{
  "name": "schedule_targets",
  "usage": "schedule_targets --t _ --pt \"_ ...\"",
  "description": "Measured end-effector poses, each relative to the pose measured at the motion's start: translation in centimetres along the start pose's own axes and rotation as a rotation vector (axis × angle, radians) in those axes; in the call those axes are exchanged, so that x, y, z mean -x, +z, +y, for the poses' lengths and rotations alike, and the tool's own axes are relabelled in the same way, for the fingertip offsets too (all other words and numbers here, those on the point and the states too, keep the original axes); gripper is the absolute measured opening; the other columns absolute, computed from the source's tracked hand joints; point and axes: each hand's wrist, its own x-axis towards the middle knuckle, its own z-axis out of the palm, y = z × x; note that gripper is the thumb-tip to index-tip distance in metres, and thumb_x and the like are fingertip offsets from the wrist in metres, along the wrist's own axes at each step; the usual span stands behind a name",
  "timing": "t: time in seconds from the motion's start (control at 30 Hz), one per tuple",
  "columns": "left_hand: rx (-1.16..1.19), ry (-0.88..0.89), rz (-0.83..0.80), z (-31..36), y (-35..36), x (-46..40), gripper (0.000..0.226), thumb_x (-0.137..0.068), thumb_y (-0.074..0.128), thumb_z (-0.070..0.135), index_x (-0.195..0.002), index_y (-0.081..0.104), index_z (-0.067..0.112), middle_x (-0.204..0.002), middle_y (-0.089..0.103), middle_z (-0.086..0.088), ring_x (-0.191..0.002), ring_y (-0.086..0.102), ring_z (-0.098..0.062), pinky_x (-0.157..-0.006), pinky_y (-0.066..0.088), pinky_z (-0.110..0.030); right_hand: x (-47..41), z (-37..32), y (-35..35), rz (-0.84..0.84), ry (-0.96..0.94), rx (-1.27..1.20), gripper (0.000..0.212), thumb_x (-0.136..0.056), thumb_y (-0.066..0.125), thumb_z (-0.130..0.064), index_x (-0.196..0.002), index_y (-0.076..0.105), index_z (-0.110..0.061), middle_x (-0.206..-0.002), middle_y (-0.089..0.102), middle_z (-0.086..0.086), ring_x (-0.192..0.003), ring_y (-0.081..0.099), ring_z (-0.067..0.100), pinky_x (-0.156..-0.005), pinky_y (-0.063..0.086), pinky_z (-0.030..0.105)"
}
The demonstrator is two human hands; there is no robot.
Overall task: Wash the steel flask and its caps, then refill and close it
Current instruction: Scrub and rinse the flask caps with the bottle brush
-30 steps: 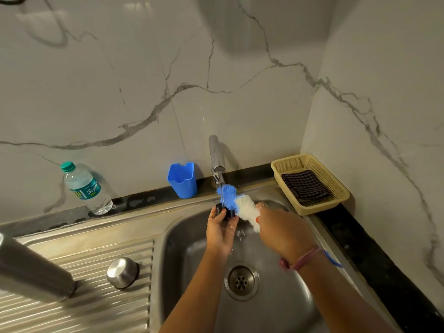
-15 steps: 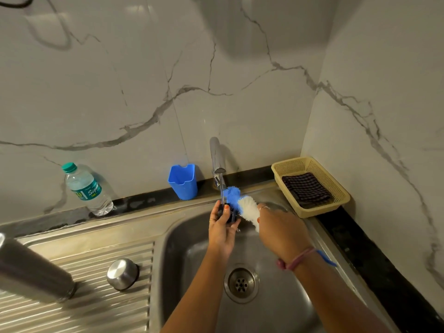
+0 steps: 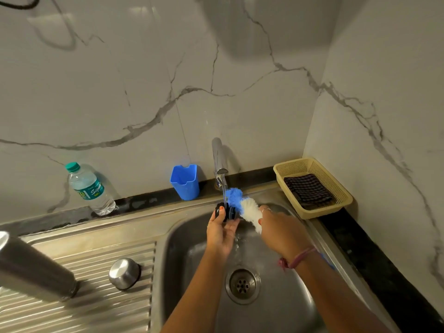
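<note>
Over the sink basin [image 3: 192, 241], my left hand [image 3: 220, 233] pinches a small black inner cap [image 3: 224, 211] under the running tap [image 3: 219, 159]. My right hand [image 3: 282, 230] grips a bottle brush [image 3: 242, 204] with a blue and white bristle head, which presses against the cap. The steel flask [image 3: 33, 267] stands on the ribbed drainboard at the left, partly out of frame. Its steel outer cap [image 3: 124, 273] sits on the drainboard beside the basin.
A plastic water bottle [image 3: 90, 188] and a blue holder [image 3: 185, 181] stand against the marble wall. A yellow basket [image 3: 341, 188] with a dark checked cloth [image 3: 308, 191] sits right of the sink. The drain [image 3: 242, 286] is below my hands.
The brush head has shifted slightly against the cap, and my left hand has turned the cap a little under the water. The flask and steel cap have stayed put.
</note>
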Motion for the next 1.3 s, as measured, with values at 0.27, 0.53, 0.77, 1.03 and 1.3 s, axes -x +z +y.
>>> schedule_targets --t 0.27,0.53,0.77,1.03,1.3 --pt "-0.040 -0.012 0.097 0.3 0.0 0.5 0.035 -0.097 0.057 0.014 -0.128 0.053 -0.003 -0.121 0.065 -0.024 -0.111 0.066 -0.033 -0.095 0.054 -0.043 1.1 0.7 0.1 0.031 -0.055 -0.027 0.040 -0.100 0.042 -0.024 -0.138 0.037 -0.013 -0.114 0.063 0.007 -0.094 0.062 0.017 -0.068 0.040 0.024" --pt "0.045 0.005 0.134 0.7 1.0 0.3 0.022 -0.096 0.062 0.014 -0.110 0.061 -0.003 -0.117 0.066 -0.022 -0.111 0.065 -0.032 -0.098 0.053 -0.043 2.3 0.0 2.5 0.051 -0.033 -0.221 0.048 -0.099 0.029 -0.019 -0.147 0.024 -0.022 -0.098 0.065 0.000 -0.084 0.059 0.013 -0.074 0.049 0.028" --pt "0.059 -0.033 0.129 0.0 1.7 0.6 0.023 -0.094 0.064 0.016 -0.106 0.060 -0.003 -0.113 0.064 -0.023 -0.105 0.065 -0.033 -0.091 0.056 -0.044 2.7 0.2 4.8 0.056 0.087 -0.399 0.048 -0.101 0.037 -0.019 -0.146 0.023 -0.027 -0.107 0.068 -0.001 -0.086 0.064 0.016 -0.064 0.045 0.025" --pt "0.109 -0.048 0.137 0.6 1.6 0.4 0.027 -0.095 0.063 0.020 -0.112 0.060 0.000 -0.118 0.064 -0.021 -0.110 0.064 -0.033 -0.087 0.057 -0.043 4.4 0.4 4.1 0.053 0.021 -0.408 0.043 -0.103 0.034 -0.028 -0.145 0.024 -0.031 -0.103 0.068 -0.002 -0.078 0.061 0.014 -0.056 0.034 0.021" --pt "0.059 -0.054 0.149 0.4 1.4 0.7 0.025 -0.096 0.062 0.017 -0.113 0.059 0.000 -0.114 0.064 -0.020 -0.107 0.065 -0.032 -0.099 0.052 -0.046 3.3 0.6 3.0 0.013 0.009 -0.413 0.042 -0.103 0.034 -0.029 -0.144 0.028 -0.031 -0.096 0.068 0.001 -0.077 0.062 0.014 -0.063 0.044 0.027"
